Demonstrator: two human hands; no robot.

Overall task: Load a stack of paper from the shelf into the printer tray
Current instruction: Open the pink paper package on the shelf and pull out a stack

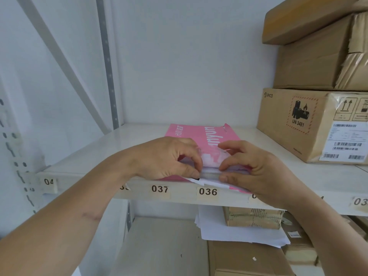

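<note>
A ream of paper in a torn pink wrapper (199, 134) lies flat on the white shelf (83, 156), its near end at the shelf's front edge. White sheets (211, 173) show where the wrapper is opened. My left hand (165, 156) pinches the near edge of the sheets between thumb and fingers. My right hand (249, 166) grips the same edge from the right, thumb under and fingers on top. The printer tray is out of sight.
Cardboard boxes (310, 124) are stacked at the shelf's right, close to the ream. Number labels such as 037 and 036 (208, 191) run along the shelf's front edge. On the lower shelf lie loose white sheets (239, 232) and more boxes (253, 218).
</note>
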